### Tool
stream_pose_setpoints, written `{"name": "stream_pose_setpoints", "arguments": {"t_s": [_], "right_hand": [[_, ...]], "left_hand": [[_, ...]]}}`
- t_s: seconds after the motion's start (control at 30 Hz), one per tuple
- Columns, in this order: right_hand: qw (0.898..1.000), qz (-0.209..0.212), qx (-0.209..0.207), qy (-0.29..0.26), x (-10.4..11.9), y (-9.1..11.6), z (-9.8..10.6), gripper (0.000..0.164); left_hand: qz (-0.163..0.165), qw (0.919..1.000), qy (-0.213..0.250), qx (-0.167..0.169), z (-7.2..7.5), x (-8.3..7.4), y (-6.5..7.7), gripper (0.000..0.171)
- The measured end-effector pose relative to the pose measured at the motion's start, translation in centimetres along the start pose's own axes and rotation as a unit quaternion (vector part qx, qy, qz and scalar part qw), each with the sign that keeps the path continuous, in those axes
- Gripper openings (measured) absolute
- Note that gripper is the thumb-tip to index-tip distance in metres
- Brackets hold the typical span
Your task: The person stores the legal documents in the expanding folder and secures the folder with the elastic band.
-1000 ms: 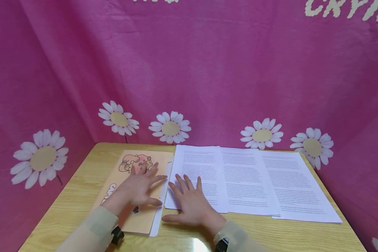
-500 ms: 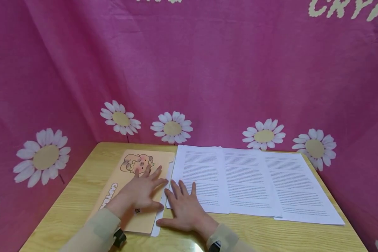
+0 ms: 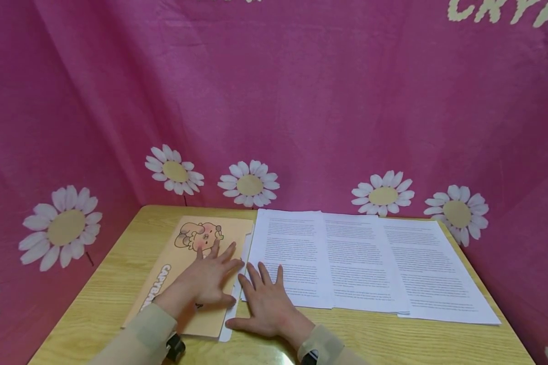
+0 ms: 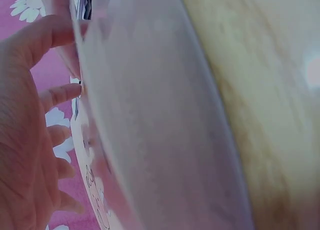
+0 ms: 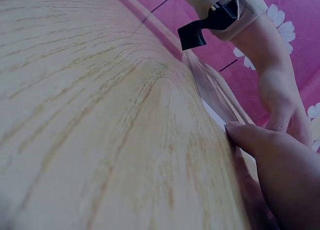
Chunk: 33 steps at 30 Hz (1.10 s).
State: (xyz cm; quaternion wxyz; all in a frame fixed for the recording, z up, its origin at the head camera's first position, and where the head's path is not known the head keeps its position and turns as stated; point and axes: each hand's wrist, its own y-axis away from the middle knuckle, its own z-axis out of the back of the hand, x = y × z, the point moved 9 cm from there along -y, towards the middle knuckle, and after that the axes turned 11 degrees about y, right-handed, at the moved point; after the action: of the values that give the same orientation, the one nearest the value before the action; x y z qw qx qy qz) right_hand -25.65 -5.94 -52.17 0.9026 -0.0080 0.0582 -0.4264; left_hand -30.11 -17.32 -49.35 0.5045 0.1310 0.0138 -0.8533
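left hand [image 3: 207, 279] splayed over folder [image 3: 175, 258], right hand [image 3: 269, 306] splayed at its edge, tabletop [image 3: 370, 337] before papers [image 3: 361, 258]

The person's left hand [image 3: 205, 281] is palm down with fingers [image 3: 227, 253] spread; the right hand [image 3: 268, 306], just beside it, is likewise palm down, thumb [image 3: 239, 323] stretched leftward. Both forearms [image 3: 134, 338] angle inward.

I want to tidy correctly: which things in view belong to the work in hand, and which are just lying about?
Part of the work, it seems:
peach folder, under the left grip, with the right grip at its right edge
printed sheets, beside the folder, partly hidden by the right grip

Apparently only surroundings:
wooden table, the support
pink flowered curtain, behind
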Motion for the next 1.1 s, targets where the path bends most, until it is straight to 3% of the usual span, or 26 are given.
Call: {"name": "stream_pose_setpoints", "arguments": {"t_s": [0.4,0.67,0.93,1.1], "right_hand": [[1.000,0.001,-0.004,0.006,0.0,0.1,-0.1,0.116],[1.000,0.002,0.011,0.005,0.0,0.1,-0.4,0.114],[1.000,0.002,0.024,0.003,0.0,0.1,-0.5,0.116],[1.000,0.005,0.020,0.002,0.0,0.1,-0.4,0.114]], "left_hand": [[-0.005,0.9999,0.010,-0.012,1.0,-0.5,0.2,0.077],[0.016,0.9978,0.063,-0.011,1.4,-0.1,0.3,0.055],[0.047,0.9952,0.085,-0.014,1.3,0.4,0.0,0.059],[0.034,0.9932,0.106,-0.036,2.2,0.4,0.0,0.052]]}}
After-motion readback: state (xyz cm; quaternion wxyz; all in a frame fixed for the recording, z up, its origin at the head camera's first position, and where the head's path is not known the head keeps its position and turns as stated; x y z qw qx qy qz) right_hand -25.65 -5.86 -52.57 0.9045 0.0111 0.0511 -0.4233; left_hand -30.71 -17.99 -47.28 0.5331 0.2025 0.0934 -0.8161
